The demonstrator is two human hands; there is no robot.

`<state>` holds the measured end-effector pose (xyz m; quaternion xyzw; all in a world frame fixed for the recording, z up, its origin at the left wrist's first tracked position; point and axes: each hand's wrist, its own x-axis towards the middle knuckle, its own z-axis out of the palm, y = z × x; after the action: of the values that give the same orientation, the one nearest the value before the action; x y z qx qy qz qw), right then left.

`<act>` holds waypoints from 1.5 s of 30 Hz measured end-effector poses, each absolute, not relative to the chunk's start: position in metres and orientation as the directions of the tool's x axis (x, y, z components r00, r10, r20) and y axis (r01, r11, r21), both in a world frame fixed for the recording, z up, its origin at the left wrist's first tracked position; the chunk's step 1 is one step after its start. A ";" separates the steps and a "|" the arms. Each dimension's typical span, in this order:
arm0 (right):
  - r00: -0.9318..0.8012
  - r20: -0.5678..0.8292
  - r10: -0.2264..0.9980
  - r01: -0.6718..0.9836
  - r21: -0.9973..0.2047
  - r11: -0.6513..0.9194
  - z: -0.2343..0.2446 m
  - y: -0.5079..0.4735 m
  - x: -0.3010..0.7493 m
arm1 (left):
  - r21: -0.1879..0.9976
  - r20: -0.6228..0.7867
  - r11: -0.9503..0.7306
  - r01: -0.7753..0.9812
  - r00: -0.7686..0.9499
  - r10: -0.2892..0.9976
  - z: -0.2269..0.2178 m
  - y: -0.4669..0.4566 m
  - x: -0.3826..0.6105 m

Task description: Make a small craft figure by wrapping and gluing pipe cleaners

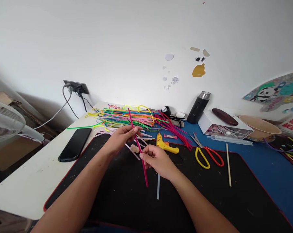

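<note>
My left hand [123, 137] and my right hand [158, 160] both pinch one long magenta pipe cleaner [137, 142], held slanted above the black desk mat [127, 197]. The left fingers grip it higher up, the right fingers lower down. Its top end reaches up in front of a big pile of coloured pipe cleaners [129, 118] at the back of the desk. A small beige piece [134, 148] lies on the mat between my hands. A clear glue stick [158, 187] lies just below my right hand.
A yellow glue gun [166, 145] and yellow-and-red scissors [206, 152] lie right of my hands, with a wooden stick [228, 165] beyond. A black phone [75, 144] rests at left, a fan [5, 121] far left. A dark flask [198, 107] and a white box [224, 126] stand at the back.
</note>
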<state>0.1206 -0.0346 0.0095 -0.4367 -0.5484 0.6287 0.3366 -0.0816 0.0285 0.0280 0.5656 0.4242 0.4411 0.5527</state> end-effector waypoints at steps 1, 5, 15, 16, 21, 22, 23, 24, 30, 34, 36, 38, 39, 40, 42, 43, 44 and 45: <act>-0.399 -0.178 0.900 0.053 -0.984 -0.171 0.010 -0.034 0.121 | 0.999 0.009 -0.019 0.028 0.305 0.952 0.029 0.027 -0.082; -0.388 -0.155 0.908 -0.022 -0.984 -0.177 0.009 -0.032 0.124 | 0.994 -0.076 0.022 0.109 0.528 0.846 0.029 0.022 -0.081; -0.337 -0.164 0.927 -0.136 -0.966 -0.221 0.013 -0.030 0.127 | 0.989 0.031 -0.003 -0.151 0.180 0.983 0.028 0.029 -0.080; -0.330 -0.165 0.930 -0.126 -0.968 -0.216 0.013 -0.029 0.128 | 0.985 0.042 -0.016 -0.174 0.148 0.988 0.029 0.029 -0.080; -0.255 -0.162 0.953 -0.128 -0.972 -0.199 0.009 -0.025 0.131 | 0.954 0.052 -0.026 -0.300 0.077 0.996 0.034 0.031 -0.081; -0.233 -0.152 0.961 -0.143 -0.972 -0.188 0.009 -0.024 0.132 | 0.943 0.060 -0.024 -0.331 0.096 0.994 0.035 0.030 -0.081; -0.214 -0.139 0.967 -0.159 -0.972 -0.175 0.010 -0.024 0.133 | 0.936 0.067 -0.016 -0.351 0.133 0.989 0.035 0.029 -0.081; -0.198 -0.123 0.972 -0.174 -0.972 -0.159 0.011 -0.023 0.133 | 0.936 0.069 0.000 -0.351 0.184 0.981 0.034 0.028 -0.080; -0.140 -0.049 0.989 -0.222 -0.972 -0.080 0.019 -0.024 0.136 | 0.993 0.000 0.049 -0.104 0.428 0.904 0.028 0.014 -0.065; -0.104 -0.032 0.994 -0.229 -0.972 -0.055 0.021 -0.024 0.138 | 0.998 -0.003 -0.028 0.063 0.451 0.893 0.030 0.010 -0.060; -0.097 -0.028 0.995 -0.227 -0.973 -0.050 0.021 -0.023 0.138 | 0.991 0.008 -0.066 0.119 0.430 0.903 0.032 0.010 -0.060; -0.101 -0.021 0.995 -0.220 -0.975 -0.043 0.020 -0.023 0.138 | 0.984 0.013 -0.083 0.156 0.405 0.914 0.033 0.010 -0.061; -0.106 -0.018 0.994 -0.215 -0.976 -0.040 0.020 -0.023 0.137 | 0.983 0.014 -0.085 0.164 0.393 0.919 0.033 0.010 -0.060; -0.113 -0.014 0.994 -0.208 -0.977 -0.037 0.020 -0.023 0.137 | 0.982 0.017 -0.088 0.169 0.381 0.925 0.032 0.009 -0.060; -0.127 -0.006 0.992 -0.194 -0.981 -0.031 0.019 -0.023 0.136 | 0.977 0.032 -0.106 0.187 0.362 0.932 0.031 0.009 -0.059; -0.131 -0.003 0.991 -0.189 -0.982 -0.028 0.019 -0.023 0.136 | 0.971 0.045 -0.124 0.204 0.357 0.933 0.030 0.009 -0.058; -0.134 -0.002 0.991 -0.184 -0.983 -0.027 0.019 -0.023 0.136 | 0.963 0.059 -0.147 0.227 0.355 0.933 0.029 0.009 -0.058; -0.134 -0.003 0.991 -0.179 -0.983 -0.027 0.018 -0.024 0.136 | 0.953 0.070 -0.167 0.253 0.354 0.933 0.028 0.009 -0.058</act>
<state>0.1361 -0.0235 0.0185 -0.4220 -0.4810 0.5794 0.5049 -0.0583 0.0087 0.0284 0.6738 0.4401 0.3599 0.4720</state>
